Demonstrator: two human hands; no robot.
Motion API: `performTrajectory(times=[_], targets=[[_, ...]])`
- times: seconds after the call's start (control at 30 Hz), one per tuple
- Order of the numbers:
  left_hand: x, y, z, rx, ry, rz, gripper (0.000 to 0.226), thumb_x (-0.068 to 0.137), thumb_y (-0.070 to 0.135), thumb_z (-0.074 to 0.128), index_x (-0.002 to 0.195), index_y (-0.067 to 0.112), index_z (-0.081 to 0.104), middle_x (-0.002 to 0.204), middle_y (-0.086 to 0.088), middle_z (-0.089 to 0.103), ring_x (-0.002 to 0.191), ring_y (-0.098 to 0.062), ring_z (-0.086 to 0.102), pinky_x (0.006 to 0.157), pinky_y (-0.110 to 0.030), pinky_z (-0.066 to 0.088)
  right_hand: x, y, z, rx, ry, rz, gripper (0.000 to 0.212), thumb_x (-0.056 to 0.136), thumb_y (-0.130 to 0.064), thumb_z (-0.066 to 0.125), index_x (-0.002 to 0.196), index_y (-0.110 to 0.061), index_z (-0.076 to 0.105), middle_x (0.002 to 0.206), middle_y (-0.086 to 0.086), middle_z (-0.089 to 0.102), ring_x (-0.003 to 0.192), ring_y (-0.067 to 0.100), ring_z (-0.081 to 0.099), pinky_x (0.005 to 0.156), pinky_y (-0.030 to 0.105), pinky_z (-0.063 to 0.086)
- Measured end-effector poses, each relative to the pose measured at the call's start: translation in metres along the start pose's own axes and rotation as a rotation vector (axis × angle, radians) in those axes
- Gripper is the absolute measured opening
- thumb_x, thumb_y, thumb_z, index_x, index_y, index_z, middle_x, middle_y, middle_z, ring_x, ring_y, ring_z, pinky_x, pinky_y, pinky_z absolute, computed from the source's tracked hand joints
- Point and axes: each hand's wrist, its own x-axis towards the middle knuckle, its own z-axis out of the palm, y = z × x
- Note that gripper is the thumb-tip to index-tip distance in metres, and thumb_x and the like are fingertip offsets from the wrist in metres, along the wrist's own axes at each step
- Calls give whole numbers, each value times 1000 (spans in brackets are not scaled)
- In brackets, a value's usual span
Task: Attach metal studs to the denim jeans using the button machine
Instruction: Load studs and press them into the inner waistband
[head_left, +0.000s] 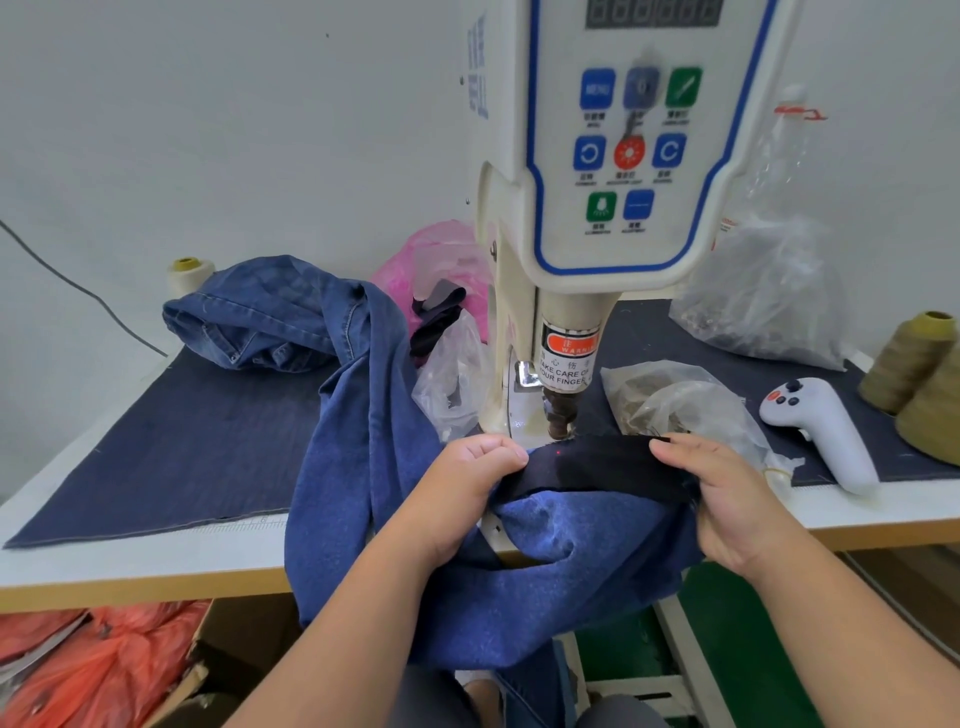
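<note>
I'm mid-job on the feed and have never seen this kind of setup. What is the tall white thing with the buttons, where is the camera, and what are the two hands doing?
There is one picture, taken by a camera on the worker's head, looking forward and down. The tall white thing is the button machine; its front has a panel of coloured keys, and below it a metal punch head points down at the work. A small red light dot sits on the fabric just in front of the punch. The left hand and right hand each grip an end of a dark band of the denim jeans, keeping it spread under the punch. The rest of the jeans trails over the table's dark blue mat. Also on the table: clear plastic bags, thread cones and a white handheld controller.
</note>
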Motion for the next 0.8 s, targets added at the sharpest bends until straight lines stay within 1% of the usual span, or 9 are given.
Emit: performTrajectory(times=[0.07, 0.13, 0.27, 0.47, 0.53, 0.63, 0.67, 0.8], targets=[[0, 1, 1, -10, 3, 5, 17, 77, 25, 59, 61, 22, 64, 63, 1, 53, 60, -9, 49, 57, -20, 42, 0, 0, 1, 2, 0, -8, 16, 72, -12, 64, 75, -2, 75, 78, 17, 73, 70, 23, 72, 63, 26, 59], [0, 1, 2, -16, 11, 7, 17, 76, 24, 59, 60, 22, 64, 62, 1, 52, 59, -9, 48, 56, -19, 40, 0, 0, 1, 6, 0, -15, 15, 72, -12, 63, 72, -4, 77, 76, 16, 74, 69, 22, 72, 61, 25, 59], [2, 1, 1, -20, -8, 7, 18, 77, 24, 58, 60, 23, 64, 60, 3, 52, 57, -8, 48, 55, -19, 41, 2, 1, -1, -1, 8, -2, 16, 72, -13, 65, 77, -2, 76, 81, 18, 74, 73, 24, 72, 63, 27, 60], [1, 0, -1, -3, -22, 8, 20, 78, 24, 58, 59, 23, 64, 60, 4, 53, 57, -7, 49, 56, -18, 41, 2, 1, 0, 13, -10, 2, 15, 72, -11, 64, 75, -2, 76, 78, 18, 73, 68, 24, 72, 61, 27, 59], [1, 0, -1, -11, -19, 12, 19, 77, 24, 58, 60, 22, 65, 62, 2, 54, 60, -9, 50, 59, -21, 42, 2, 0, 0, 5, -3, 2, 15, 72, -11, 64, 76, -2, 75, 78, 18, 73, 69, 23, 72, 60, 26, 59], [1, 0, 0, -19, -1, 13, 14, 77, 24, 59, 66, 17, 66, 73, -11, 52, 74, -22, 49, 70, -32, 40, 2, 1, -1, 7, 2, 0, 18, 72, -11, 64, 81, 1, 73, 79, 18, 73, 70, 23, 72, 61, 26, 59], [1, 0, -1, -15, 3, 11, 14, 77, 24, 59, 66, 18, 66, 75, -12, 51, 76, -23, 48, 70, -33, 39, 2, 1, -1, 8, -5, -1, 17, 72, -11, 64, 79, 1, 74, 79, 18, 73, 70, 23, 72, 62, 26, 59], [1, 0, -1, -30, 2, -5, 16, 76, 25, 58, 63, 22, 66, 69, -7, 52, 67, -16, 48, 61, -27, 39, 0, 0, 0, 16, -19, -9, 15, 73, -10, 63, 75, -1, 75, 77, 17, 73, 68, 23, 72, 60, 26, 59]])
